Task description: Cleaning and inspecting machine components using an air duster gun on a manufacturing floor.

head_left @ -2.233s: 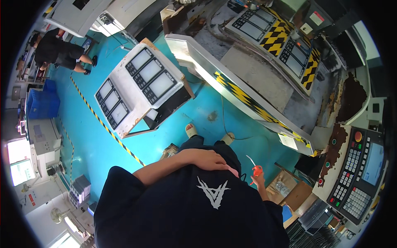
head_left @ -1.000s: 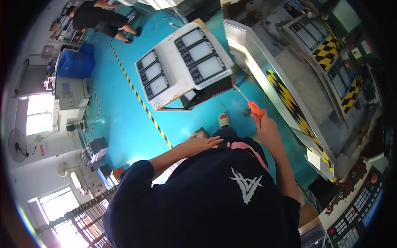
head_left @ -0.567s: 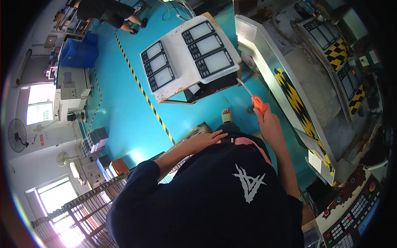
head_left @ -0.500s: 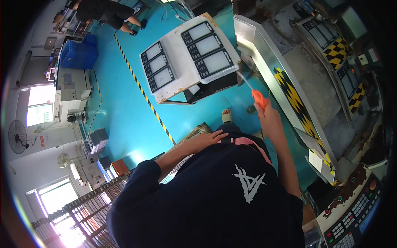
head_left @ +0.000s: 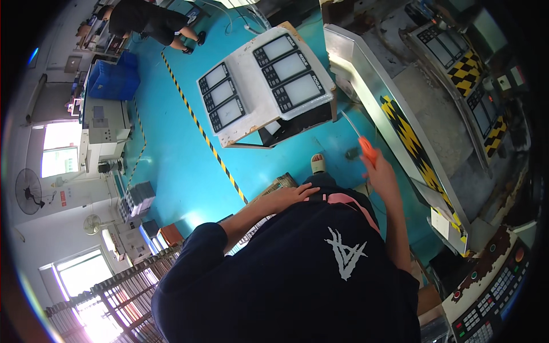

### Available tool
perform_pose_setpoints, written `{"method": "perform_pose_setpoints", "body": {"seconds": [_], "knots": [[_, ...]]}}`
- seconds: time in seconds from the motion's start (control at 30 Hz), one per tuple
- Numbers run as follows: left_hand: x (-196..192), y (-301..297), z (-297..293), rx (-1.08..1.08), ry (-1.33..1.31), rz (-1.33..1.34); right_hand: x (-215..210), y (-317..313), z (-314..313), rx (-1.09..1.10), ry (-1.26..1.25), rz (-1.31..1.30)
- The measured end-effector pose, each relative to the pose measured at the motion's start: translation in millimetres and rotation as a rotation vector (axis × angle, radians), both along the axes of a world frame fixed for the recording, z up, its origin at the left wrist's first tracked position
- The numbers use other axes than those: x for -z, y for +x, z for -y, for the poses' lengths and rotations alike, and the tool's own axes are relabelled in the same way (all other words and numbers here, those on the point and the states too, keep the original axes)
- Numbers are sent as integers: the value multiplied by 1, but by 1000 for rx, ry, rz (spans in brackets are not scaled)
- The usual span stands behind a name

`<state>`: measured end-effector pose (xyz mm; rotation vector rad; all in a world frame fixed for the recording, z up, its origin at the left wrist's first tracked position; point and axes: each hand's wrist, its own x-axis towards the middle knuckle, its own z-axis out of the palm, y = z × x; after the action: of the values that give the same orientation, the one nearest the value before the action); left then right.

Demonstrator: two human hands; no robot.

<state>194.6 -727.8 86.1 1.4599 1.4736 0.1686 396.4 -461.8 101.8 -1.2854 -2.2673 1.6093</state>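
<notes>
My right hand [head_left: 383, 174] grips orange-handled tool [head_left: 368, 151] | thin pale shaft [head_left: 351, 124] ahead of hand | left hand [head_left: 293, 198] lies loosely spread

wide fisheye view from head height, down toward the floor [head_left: 171, 166]

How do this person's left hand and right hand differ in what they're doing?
The left hand rests at the waist by the pink strap, while the right hand is held out away from the body. The left hand lies fairly flat with no visible tool, while the right hand curls around an orange-handled tool. Both hands are bare.
</notes>
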Motion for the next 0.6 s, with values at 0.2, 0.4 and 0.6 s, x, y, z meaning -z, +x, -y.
{"method": "perform_pose_setpoints", "body": {"seconds": [0.2, 0.4, 0.6], "knots": [[-9, 2, -10, 6, -128, -15, 179, 174, 38, 136, -128, 388], [2, 0, 2, -23, -64, -29, 265, 295, 125, -153, -110, 688], [5, -2, 7, -9, -11, -41, 307, 317, 151, 224, -194, 437]]}}
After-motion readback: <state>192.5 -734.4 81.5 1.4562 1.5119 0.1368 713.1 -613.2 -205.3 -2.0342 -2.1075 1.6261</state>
